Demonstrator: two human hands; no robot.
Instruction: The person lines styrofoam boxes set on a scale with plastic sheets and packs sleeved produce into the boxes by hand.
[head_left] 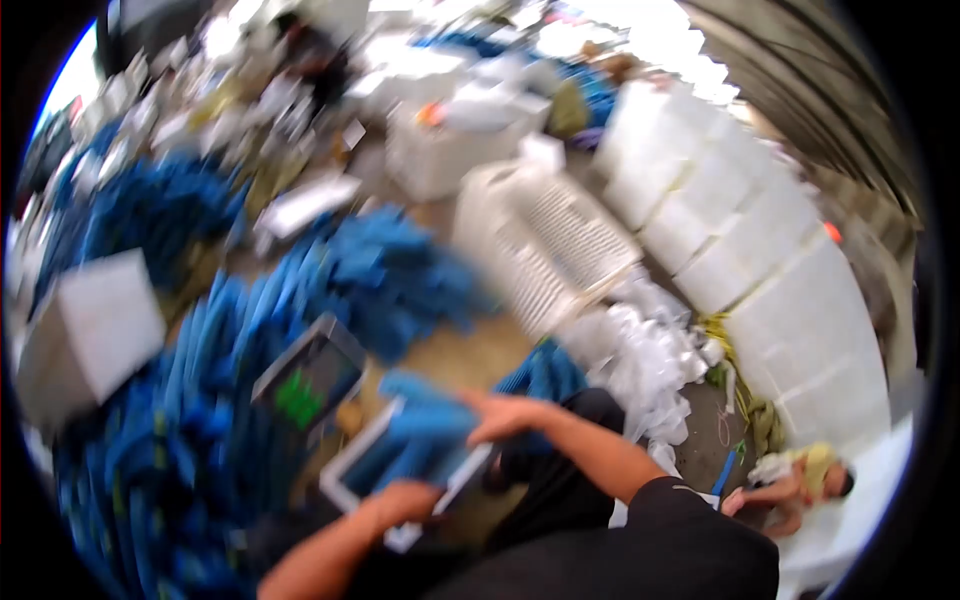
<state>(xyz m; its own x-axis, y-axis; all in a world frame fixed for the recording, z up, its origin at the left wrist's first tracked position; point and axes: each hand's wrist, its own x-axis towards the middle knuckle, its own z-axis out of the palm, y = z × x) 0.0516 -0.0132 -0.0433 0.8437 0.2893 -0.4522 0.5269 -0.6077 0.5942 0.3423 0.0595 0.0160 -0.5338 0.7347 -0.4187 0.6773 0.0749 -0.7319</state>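
Observation:
Soft blue pieces [425,425], perhaps knitted fabric, lie over a white-rimmed tray [345,480] in front of me; motion blur hides their exact kind. My right hand [500,415] reaches in from the right and closes on the end of one blue piece. Low at the tray's near side is my left hand [405,500], touching the blue pieces or the rim, its fingers smeared and partly hidden. Just beyond the tray stands a device with a lit green display [298,398], which looks like a digital scale.
A big heap of blue pieces [150,450] fills the left side. Ahead lies a cream plastic crate [545,240], with clear plastic bags [640,350] beside it. White blocks [740,220] form a wall at right. One person [800,485] is at lower right, another [310,55] far back.

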